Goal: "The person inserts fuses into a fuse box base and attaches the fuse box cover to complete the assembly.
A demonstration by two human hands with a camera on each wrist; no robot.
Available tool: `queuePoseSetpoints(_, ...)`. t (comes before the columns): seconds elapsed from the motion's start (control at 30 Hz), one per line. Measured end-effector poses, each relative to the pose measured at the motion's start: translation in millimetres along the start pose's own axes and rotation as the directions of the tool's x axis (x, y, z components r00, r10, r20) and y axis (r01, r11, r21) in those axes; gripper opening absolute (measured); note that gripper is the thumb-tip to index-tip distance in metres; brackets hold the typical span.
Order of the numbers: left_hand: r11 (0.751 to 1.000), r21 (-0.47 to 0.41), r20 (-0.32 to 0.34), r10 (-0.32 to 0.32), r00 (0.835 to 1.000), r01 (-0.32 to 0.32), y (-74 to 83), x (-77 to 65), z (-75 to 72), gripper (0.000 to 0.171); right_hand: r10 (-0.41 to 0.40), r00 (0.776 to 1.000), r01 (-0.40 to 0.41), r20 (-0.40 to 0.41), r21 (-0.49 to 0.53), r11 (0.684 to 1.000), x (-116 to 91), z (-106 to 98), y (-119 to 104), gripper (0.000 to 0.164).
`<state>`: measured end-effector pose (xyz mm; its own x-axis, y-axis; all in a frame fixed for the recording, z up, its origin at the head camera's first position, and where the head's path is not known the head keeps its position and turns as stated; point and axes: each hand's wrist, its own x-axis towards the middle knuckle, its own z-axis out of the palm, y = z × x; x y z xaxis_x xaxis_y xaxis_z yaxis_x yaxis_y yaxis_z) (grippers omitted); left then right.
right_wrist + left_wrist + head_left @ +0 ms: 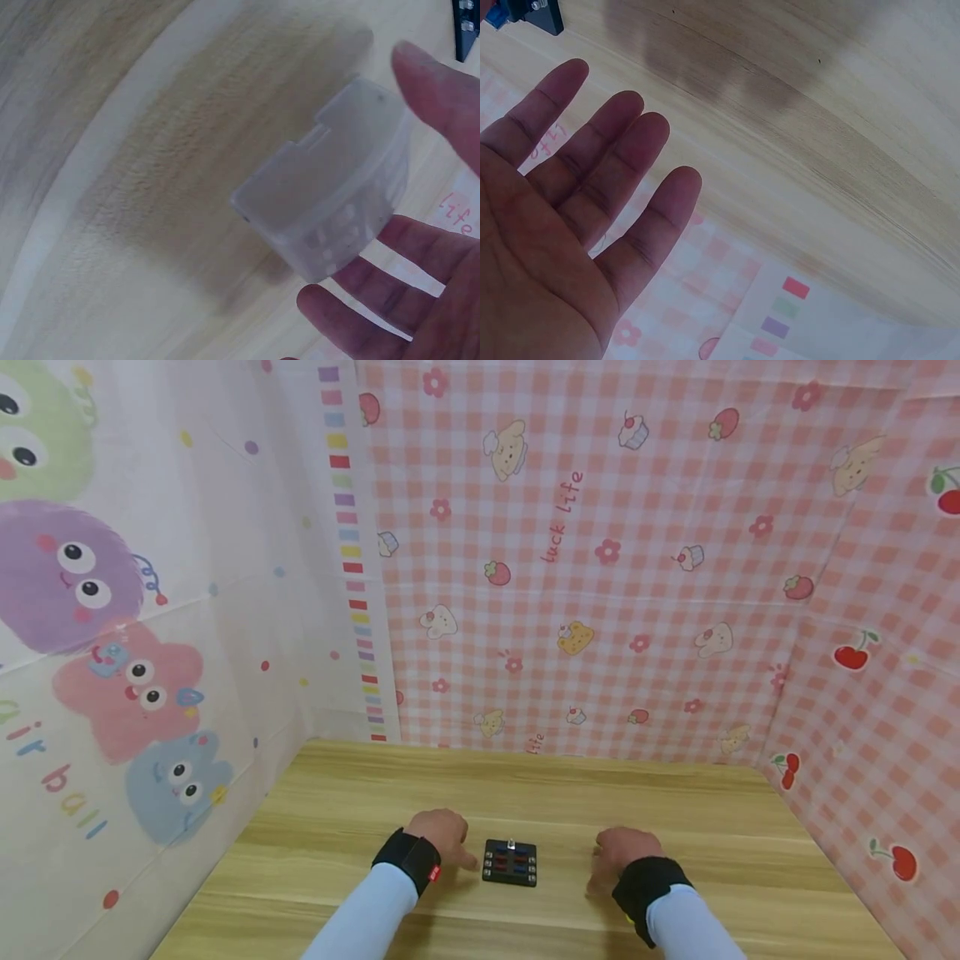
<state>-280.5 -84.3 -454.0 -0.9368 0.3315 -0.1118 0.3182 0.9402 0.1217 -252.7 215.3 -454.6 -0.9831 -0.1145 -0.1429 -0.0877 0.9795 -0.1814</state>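
Observation:
A black fuse block (510, 875) with red and blue fuses and metal screw terminals lies flat on the wooden table, between the two hands. Just left of it is my left hand (441, 835), palm down with fingers extended. In the left wrist view the fingers of that hand (562, 225) are spread and hold nothing, and a corner of the block (544, 16) shows. To the block's right, my right hand (628, 850) holds a clear plastic cover (330, 187) between thumb and fingers. The cover's notched edge faces away from the palm, and its shadow falls on the wood.
The wooden table (360, 785) reaches back to a pink checked cloth wall (600, 593). A white cloth with cartoon figures (285, 610) hangs at the left, and a cherry-print cloth (885, 718) closes the right side.

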Motion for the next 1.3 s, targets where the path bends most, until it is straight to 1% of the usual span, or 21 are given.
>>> queuePoseSetpoints(0.13,1.000,-0.008,0.009,-0.004,1.000,0.004,-0.3,0.6,1.4,0.045,-0.030,0.998,0.028,-0.053,-0.043,0.999,-4.8,4.5,1.1,0.043)
queuePoseSetpoints(0.3,1.000,-0.008,0.012,-0.003,1.000,0.003,0.0,-0.8,1.1,0.046,-0.076,0.992,0.068,-0.100,-0.079,0.994,-6.2,7.7,3.2,0.035)
queuePoseSetpoints(0.43,1.000,-0.018,0.008,-0.004,1.000,0.005,-0.1,-2.1,1.0,0.046,-0.097,0.990,0.086,-0.105,-0.098,0.991,-5.6,8.7,4.2,0.023)
queuePoseSetpoints(0.53,1.000,-0.023,0.006,0.002,1.000,-0.002,-0.2,-2.6,1.1,0.045,-0.096,0.991,0.087,-0.094,-0.102,0.991,-5.6,8.6,4.5,0.019)
queuePoseSetpoints(0.7,1.000,-0.018,0.010,0.016,1.000,-0.016,-0.3,-2.4,2.8,0.044,-0.087,0.993,0.079,-0.076,-0.105,0.991,-5.4,7.8,3.7,0.019)
queuePoseSetpoints(0.93,1.000,-0.020,0.009,0.013,1.000,-0.012,-1.4,0.7,6.8,0.044,-0.069,0.996,0.064,-0.054,-0.092,0.994,-2.2,7.4,3.7,0.021)
queuePoseSetpoints(1.17,0.999,-0.035,0.007,0.006,1.000,-0.006,-1.7,0.9,9.0,0.044,-0.065,0.996,0.061,-0.065,-0.062,0.996,0.8,10.2,5.5,0.024)
queuePoseSetpoints(1.3,0.999,-0.035,0.012,0.009,1.000,-0.008,0.3,-1.2,6.1,0.044,-0.061,0.996,0.058,-0.059,-0.052,0.997,-0.1,8.6,3.4,0.024)
